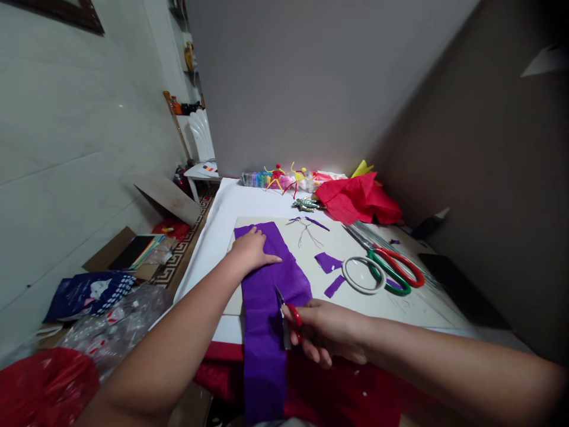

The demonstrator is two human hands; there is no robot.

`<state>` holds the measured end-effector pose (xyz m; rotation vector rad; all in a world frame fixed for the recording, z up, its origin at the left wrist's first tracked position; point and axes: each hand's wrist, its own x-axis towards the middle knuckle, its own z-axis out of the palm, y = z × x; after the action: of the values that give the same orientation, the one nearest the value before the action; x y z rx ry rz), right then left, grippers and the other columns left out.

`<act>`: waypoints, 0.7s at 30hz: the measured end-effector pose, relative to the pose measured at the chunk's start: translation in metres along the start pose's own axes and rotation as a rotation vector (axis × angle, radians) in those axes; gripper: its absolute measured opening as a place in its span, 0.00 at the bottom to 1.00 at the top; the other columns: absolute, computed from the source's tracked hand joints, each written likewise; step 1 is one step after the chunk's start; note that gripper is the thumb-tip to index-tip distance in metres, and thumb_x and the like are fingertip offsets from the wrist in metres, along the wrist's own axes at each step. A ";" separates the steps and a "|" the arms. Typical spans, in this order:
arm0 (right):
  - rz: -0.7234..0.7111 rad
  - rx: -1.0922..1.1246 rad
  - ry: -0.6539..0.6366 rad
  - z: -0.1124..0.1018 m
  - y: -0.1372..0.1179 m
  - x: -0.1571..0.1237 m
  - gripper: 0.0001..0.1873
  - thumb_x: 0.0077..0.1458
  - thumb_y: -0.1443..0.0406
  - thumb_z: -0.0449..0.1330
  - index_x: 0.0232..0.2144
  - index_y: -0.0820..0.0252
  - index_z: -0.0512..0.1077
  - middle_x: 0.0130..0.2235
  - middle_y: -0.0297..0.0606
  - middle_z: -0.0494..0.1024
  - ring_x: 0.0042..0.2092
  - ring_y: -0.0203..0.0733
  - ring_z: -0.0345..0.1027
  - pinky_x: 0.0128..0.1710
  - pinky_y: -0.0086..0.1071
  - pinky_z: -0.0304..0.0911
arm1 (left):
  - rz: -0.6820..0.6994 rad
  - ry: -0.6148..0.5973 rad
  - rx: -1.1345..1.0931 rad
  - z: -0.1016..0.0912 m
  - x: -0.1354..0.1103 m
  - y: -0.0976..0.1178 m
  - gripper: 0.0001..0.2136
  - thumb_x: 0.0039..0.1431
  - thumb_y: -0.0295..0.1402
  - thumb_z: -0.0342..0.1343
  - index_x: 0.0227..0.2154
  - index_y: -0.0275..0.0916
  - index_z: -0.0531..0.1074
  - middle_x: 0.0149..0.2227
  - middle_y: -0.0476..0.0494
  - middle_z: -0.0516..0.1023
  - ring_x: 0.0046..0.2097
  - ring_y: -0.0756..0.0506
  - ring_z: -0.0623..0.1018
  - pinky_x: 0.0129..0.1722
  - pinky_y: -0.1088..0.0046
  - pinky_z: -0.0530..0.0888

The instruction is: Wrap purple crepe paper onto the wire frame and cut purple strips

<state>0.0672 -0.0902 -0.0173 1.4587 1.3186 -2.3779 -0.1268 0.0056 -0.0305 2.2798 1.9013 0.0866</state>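
A long purple sheet (264, 299), thin cloth or crepe paper, lies over a pale board (306, 243) and hangs past the table's front edge. My left hand (252, 248) presses flat on its upper part, thumb and fingers spread. In my right hand (317, 332) are small scissors (294, 323) with red handles, held at the sheet's right side where a cut edge runs. The blades lie against the purple material; their exact opening is hard to make out. Purple scraps (329, 262) and a twisted wire figure (306, 228) rest on the board.
Right of the sheet lie a white tape roll (364, 258), large scissors (402, 267) with red and green handles, and thin wires (427, 281). Red material (358, 198), small wire figures (278, 178) and a metallic turtle-like ornament (306, 204) sit at the back. Plastic bags (133, 317) lie at left.
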 end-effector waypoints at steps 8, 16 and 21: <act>-0.035 -0.004 0.034 0.003 0.004 -0.001 0.26 0.54 0.48 0.51 0.20 0.63 0.67 0.10 0.31 0.65 0.09 0.28 0.53 0.07 0.19 0.49 | -0.002 0.003 -0.009 0.001 0.001 0.000 0.39 0.42 0.59 0.54 0.51 0.32 0.67 0.59 0.32 0.62 0.63 0.35 0.53 0.55 0.62 0.62; -0.055 -0.008 0.063 0.008 0.004 -0.003 0.24 0.56 0.51 0.51 0.19 0.63 0.65 0.09 0.29 0.64 0.09 0.27 0.52 0.07 0.19 0.47 | -0.012 -0.001 -0.014 0.000 0.001 0.001 0.39 0.42 0.59 0.54 0.51 0.32 0.66 0.59 0.32 0.62 0.63 0.35 0.52 0.55 0.61 0.62; -0.057 0.010 0.059 0.010 0.001 -0.004 0.23 0.57 0.53 0.51 0.18 0.63 0.65 0.09 0.29 0.64 0.09 0.27 0.51 0.07 0.19 0.48 | -0.022 -0.006 -0.018 -0.002 -0.001 0.002 0.40 0.42 0.59 0.54 0.52 0.32 0.65 0.60 0.31 0.60 0.64 0.35 0.52 0.54 0.60 0.62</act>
<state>0.0628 -0.0993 -0.0136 1.5261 1.3812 -2.3967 -0.1248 0.0048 -0.0282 2.2448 1.9137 0.0932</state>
